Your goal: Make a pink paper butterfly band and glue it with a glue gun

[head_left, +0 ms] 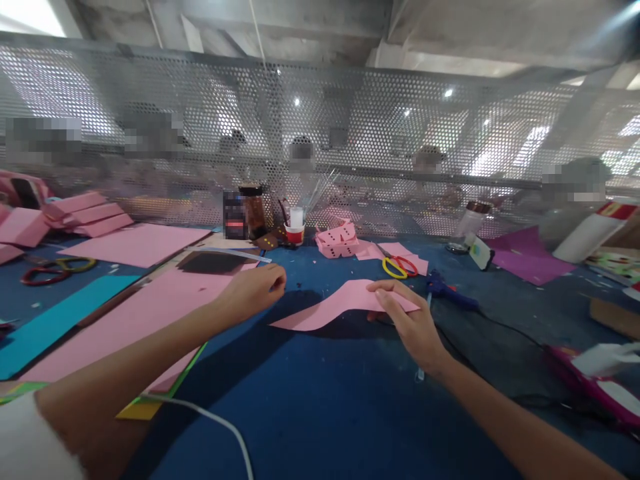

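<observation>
A pink paper strip [325,310] is in my right hand [407,323], held above the blue tabletop [320,413] near the middle of my view. I have its right end pinched between thumb and fingers; the rest bends in a shallow wave, narrowing to a point toward my left hand [253,291]. That hand is apart from the strip, its fingers curled in a loose clench, and I can't make out anything inside them.

Just beyond the strip lie scissors with yellow and red handles [403,267], partly over some pink paper scraps [373,251]. A folded pink paper piece with black dots [337,241] sits to their left. A blue glue gun [450,292] lies just past my right hand, on the right side.

Under and around my left forearm I have a large pink sheet [135,317], with a black card [213,263] on it and a teal strip [60,320] alongside. A white cable [223,420] curves across the near edge.

Farther back are a red-and-white cup [295,235], a dark-lidded jar [254,213] and, off to the right, a clear jar [469,225] and a purple sheet [530,257]. Behind everything stands a perforated metal screen [345,127], with people seen dimly through it.
</observation>
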A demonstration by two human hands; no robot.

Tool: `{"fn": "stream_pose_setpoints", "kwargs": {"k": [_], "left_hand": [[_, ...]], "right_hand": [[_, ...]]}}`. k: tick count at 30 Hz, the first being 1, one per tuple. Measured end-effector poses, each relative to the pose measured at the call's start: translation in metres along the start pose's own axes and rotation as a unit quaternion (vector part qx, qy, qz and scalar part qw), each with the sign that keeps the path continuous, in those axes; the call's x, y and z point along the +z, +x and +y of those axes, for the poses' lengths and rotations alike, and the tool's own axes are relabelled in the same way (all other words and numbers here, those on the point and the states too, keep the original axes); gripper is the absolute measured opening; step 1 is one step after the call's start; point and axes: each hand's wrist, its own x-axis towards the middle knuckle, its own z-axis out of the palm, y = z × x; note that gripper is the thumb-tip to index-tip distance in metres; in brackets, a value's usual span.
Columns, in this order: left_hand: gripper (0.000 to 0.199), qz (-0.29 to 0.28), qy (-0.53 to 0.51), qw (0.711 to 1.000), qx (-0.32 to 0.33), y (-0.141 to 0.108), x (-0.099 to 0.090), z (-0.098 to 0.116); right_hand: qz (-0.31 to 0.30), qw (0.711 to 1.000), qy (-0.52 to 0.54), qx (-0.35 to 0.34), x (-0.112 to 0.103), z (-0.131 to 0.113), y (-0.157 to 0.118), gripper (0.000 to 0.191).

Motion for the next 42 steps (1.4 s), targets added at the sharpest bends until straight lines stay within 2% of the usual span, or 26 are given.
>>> {"fn": "stream_pose_setpoints", "kwargs": {"k": [5, 10, 14, 18, 21, 24, 34, 42], "left_hand": [[0.021, 0.001, -0.026, 1.0, 0.003, 0.026, 0.018, -0.004], [0.023, -0.004, -0.036, 0.999, 0.002, 0.03, 0.027, -0.008], [0.022, -0.021, -0.05, 0.998, 0.012, 0.02, 0.023, -0.016], [0.019, -0.058, -0.067, 0.996, 0.03, -0.009, 0.015, -0.025], [0.023, -0.074, -0.069, 0.993, 0.063, -0.032, 0.013, -0.025], [0.026, -0.071, -0.065, 0.993, 0.064, -0.043, 0.012, -0.021], [0.022, -0.091, -0.041, 0.994, 0.042, -0.037, 0.009, -0.009], [0.02, -0.088, -0.039, 0.993, 0.061, -0.037, 0.016, -0.015]], "right_hand": [[-0.007, 1.0, 0.004, 0.002, 0.0, 0.0, -0.001, 0.025], [-0.007, 1.0, -0.003, -0.005, -0.001, 0.0, -0.001, 0.022], [-0.01, 1.0, 0.008, -0.002, -0.001, 0.001, -0.001, 0.022], [-0.013, 1.0, 0.001, -0.001, -0.001, 0.002, 0.0, 0.023], [-0.013, 1.0, -0.003, -0.001, -0.001, 0.003, 0.0, 0.025], [-0.009, 1.0, -0.003, -0.004, 0.0, 0.005, 0.001, 0.026], [-0.009, 1.0, -0.01, -0.003, 0.001, 0.002, 0.001, 0.026], [-0.012, 1.0, -0.009, 0.001, 0.001, 0.008, 0.001, 0.026]]}}
